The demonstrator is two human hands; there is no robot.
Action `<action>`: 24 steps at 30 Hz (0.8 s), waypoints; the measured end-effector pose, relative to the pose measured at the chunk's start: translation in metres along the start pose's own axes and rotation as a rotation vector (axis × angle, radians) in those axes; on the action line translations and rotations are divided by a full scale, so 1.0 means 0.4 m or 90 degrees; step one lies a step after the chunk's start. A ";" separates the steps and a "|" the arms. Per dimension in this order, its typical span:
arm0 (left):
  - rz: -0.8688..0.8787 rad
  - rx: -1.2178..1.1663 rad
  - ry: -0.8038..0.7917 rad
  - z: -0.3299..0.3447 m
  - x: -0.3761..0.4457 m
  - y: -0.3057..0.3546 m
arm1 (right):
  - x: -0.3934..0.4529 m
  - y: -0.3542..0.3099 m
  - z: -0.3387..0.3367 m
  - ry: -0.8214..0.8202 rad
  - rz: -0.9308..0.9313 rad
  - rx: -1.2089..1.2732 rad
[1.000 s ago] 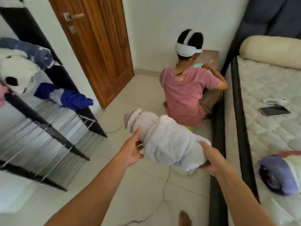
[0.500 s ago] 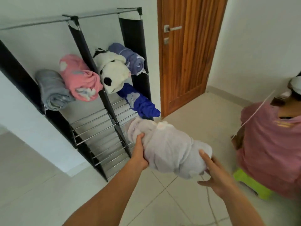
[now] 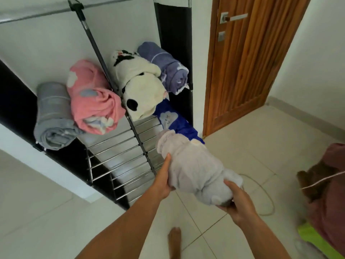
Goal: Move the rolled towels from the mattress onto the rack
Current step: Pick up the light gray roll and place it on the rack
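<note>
A pale lilac rolled towel (image 3: 196,169) is held in the air between both hands, its far end close to the rack's lower right shelf. My left hand (image 3: 163,179) grips its left side; my right hand (image 3: 239,204) cups its near end. The black-framed rack (image 3: 119,156) with metal bar shelves stands against the white wall. On its upper shelf lie a grey roll (image 3: 53,116), a pink roll (image 3: 93,98), a white-and-black roll (image 3: 138,88) and a lavender roll (image 3: 166,68). A dark blue roll (image 3: 175,122) lies on the lower right shelf. The mattress is out of view.
A closed wooden door (image 3: 248,58) is right of the rack. A person in a pink shirt (image 3: 328,184) sits on a green stool (image 3: 313,234) at the right edge. A thin cord (image 3: 268,195) loops on the tiled floor. My bare foot (image 3: 174,240) shows below.
I have turned from the bed side toward the rack and stepped closer. The lilac towel, held in both hands, has moved toward the lower right shelf beside the blue roll.
</note>
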State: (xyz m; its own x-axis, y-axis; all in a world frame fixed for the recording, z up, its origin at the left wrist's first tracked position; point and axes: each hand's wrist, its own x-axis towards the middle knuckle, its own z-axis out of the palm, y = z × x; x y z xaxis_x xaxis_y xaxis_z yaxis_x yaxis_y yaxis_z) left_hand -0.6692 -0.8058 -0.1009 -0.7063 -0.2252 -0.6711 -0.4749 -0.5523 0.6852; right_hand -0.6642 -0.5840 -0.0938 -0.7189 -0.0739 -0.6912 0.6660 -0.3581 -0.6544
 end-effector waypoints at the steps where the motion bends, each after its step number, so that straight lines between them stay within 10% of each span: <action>1: -0.010 0.012 -0.001 -0.018 0.040 0.004 | 0.031 0.003 0.027 0.006 -0.003 0.009; 12: 0.129 0.055 0.074 -0.076 0.303 0.222 | 0.334 0.060 0.368 -0.042 0.004 0.087; 24: 0.165 0.522 0.185 -0.089 0.444 0.355 | 0.478 0.072 0.624 -0.048 0.081 0.116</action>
State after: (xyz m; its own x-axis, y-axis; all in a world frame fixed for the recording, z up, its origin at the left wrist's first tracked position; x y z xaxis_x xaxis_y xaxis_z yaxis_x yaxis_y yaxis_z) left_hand -0.8434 -0.9529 -0.1326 -0.7357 -0.5176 -0.4369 -0.6229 0.2636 0.7365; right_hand -0.8322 -0.8407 -0.1683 -0.6494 -0.1965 -0.7346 0.7100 -0.5027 -0.4931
